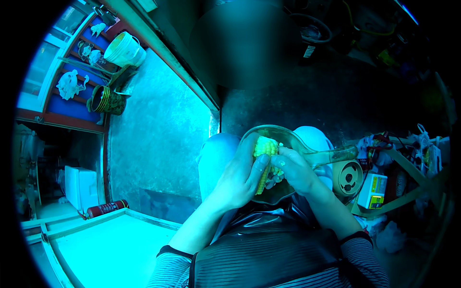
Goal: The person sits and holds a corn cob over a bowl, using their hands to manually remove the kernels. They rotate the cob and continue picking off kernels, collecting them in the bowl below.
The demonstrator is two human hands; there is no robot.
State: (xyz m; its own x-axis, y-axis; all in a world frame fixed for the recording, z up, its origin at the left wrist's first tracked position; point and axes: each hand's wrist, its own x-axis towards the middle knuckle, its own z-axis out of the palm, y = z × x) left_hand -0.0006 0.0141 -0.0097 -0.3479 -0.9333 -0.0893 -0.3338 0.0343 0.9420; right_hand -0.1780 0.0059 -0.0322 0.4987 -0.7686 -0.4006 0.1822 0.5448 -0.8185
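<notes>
An ear of corn (pixel 265 145) is in my left hand (pixel 239 178), tilted above a round dipper with a long handle (pixel 333 156). My left thumb presses along the kernels. My right hand (pixel 297 171) grips the cob from the other side, its thumb against the kernel rows and bits of corn stuck to it. Loose kernels (pixel 277 171) show between the hands. The dipper rests on my lap between my knees, over a dark apron (pixel 263 252). Both hands hide much of its inside and part of the cob.
At the right stand a round cream-coloured appliance (pixel 347 177), a white box with yellow labels (pixel 372 190) and plastic bags (pixel 390 237). A door frame (pixel 187 73) runs ahead. To the left are a white bucket (pixel 124 50), a patterned bin (pixel 108 100), a fire extinguisher (pixel 108 208) and a foam box (pixel 81 187).
</notes>
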